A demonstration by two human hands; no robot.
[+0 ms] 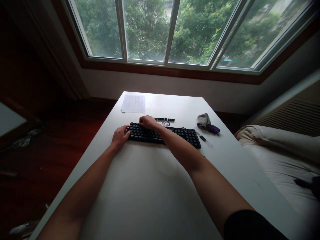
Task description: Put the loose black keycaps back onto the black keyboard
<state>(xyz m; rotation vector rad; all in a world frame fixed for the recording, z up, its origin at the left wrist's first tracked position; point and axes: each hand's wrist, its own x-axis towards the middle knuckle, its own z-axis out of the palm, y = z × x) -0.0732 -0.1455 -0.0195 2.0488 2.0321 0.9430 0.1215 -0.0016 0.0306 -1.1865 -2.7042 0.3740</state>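
Observation:
A black keyboard (143, 136) lies across the white table. My left hand (121, 136) is at its left end, thumb and fingers holding the edge. Over the keyboard's upper left keys is my right hand (148, 122), its fingers closed in a pinch; whatever sits between the fingertips is hidden. My right forearm crosses above the keyboard and covers part of it. Just behind the keyboard, several loose black keycaps (164, 119) stand in a row, partly hidden by my right hand. A small clear round object (165, 123) rests between that row and the keyboard.
Right of the keyboard lies a small tool with a black handle and wire loops (203, 138). Beyond it are a grey cloth (203, 120) and a purple bundle (214, 129). Printed paper (133, 104) lies at the table's (150, 186) far left. A pale sofa (277, 160) stands to the right.

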